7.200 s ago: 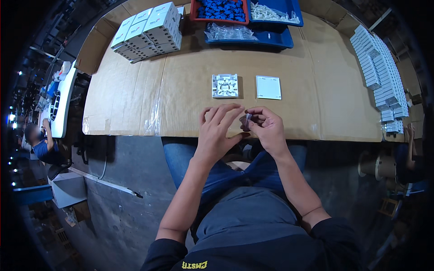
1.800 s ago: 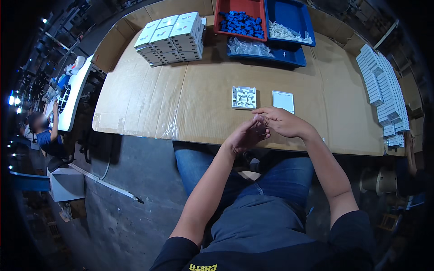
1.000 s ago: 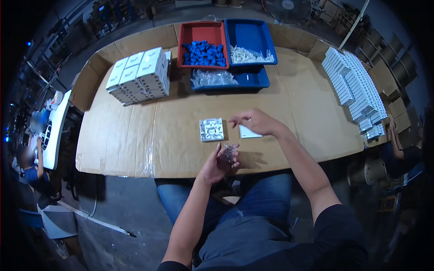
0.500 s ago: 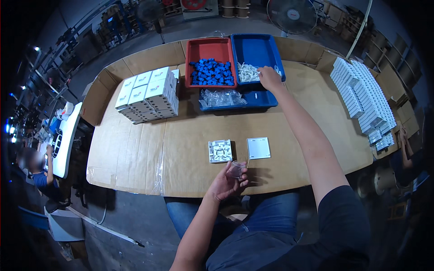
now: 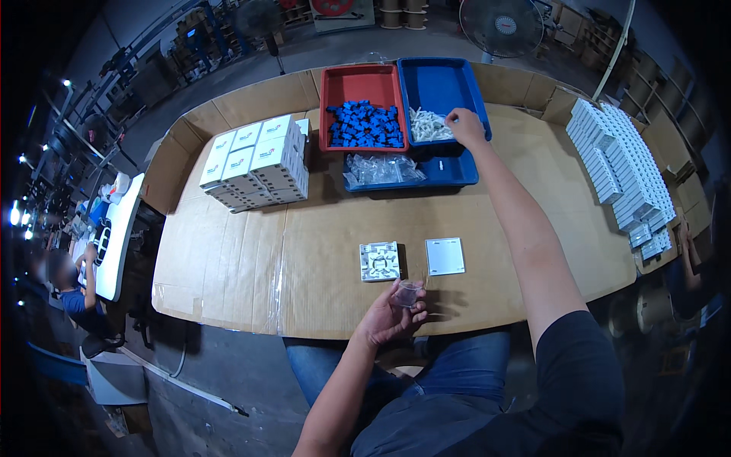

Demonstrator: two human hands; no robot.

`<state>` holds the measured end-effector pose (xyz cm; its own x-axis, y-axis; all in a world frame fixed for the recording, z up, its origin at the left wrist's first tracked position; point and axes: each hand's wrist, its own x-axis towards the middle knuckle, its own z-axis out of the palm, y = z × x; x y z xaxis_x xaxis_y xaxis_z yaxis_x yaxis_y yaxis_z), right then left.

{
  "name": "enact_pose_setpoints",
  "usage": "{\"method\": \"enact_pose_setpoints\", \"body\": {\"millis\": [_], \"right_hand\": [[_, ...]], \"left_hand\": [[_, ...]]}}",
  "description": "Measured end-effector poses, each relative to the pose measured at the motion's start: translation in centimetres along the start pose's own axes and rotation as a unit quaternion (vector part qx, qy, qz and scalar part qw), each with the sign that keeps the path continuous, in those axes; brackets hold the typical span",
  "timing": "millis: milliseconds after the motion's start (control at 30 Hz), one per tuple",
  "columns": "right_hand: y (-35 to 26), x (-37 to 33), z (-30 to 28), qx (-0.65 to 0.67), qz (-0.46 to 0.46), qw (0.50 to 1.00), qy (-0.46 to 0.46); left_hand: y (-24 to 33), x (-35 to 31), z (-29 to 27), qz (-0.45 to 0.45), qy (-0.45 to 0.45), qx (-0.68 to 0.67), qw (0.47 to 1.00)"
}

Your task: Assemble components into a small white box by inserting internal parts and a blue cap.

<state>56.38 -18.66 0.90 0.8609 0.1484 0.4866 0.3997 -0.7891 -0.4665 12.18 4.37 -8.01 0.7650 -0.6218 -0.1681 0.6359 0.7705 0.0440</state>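
My left hand (image 5: 390,314) is near the table's front edge, palm up, its fingers closed round a small clear plastic bag (image 5: 409,294). My right hand (image 5: 467,128) reaches over the right side of a blue bin (image 5: 438,80) holding a heap of small white plastic parts (image 5: 428,125). Its fingers are pinched together at the heap; what they hold, if anything, is too small to make out. Just beyond my left hand lie a white square box base (image 5: 379,261) with moulded inner fittings and, to its right, a flat white square cover (image 5: 445,257).
A red bin (image 5: 362,84) with blue connectors stands left of the blue bin. In front, a shallow blue tray (image 5: 449,174) holds clear bags (image 5: 381,167). White boxes (image 5: 255,160) are stacked left, white square units (image 5: 620,167) right. Cardboard walls edge the table; a person (image 5: 80,297) sits far left.
The whole view has shifted slightly. My right hand has lifted a little at the white parts, fingertips pinched. My left hand still holds the clear bag.
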Motion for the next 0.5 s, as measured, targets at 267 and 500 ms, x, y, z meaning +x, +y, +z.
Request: {"method": "enact_pose_setpoints", "body": {"millis": [267, 500], "right_hand": [[-5.4, -6.0, -7.0, 0.455, 0.15, 0.874, -0.084], [-10.9, -21.3, -11.7, 0.455, 0.149, 0.853, -0.209]], "left_hand": [[-0.2, -0.6, -0.4, 0.036, 0.041, 0.025, 0.998], [0.0, -0.1, -0.4, 0.056, -0.008, 0.042, 0.998]]}}
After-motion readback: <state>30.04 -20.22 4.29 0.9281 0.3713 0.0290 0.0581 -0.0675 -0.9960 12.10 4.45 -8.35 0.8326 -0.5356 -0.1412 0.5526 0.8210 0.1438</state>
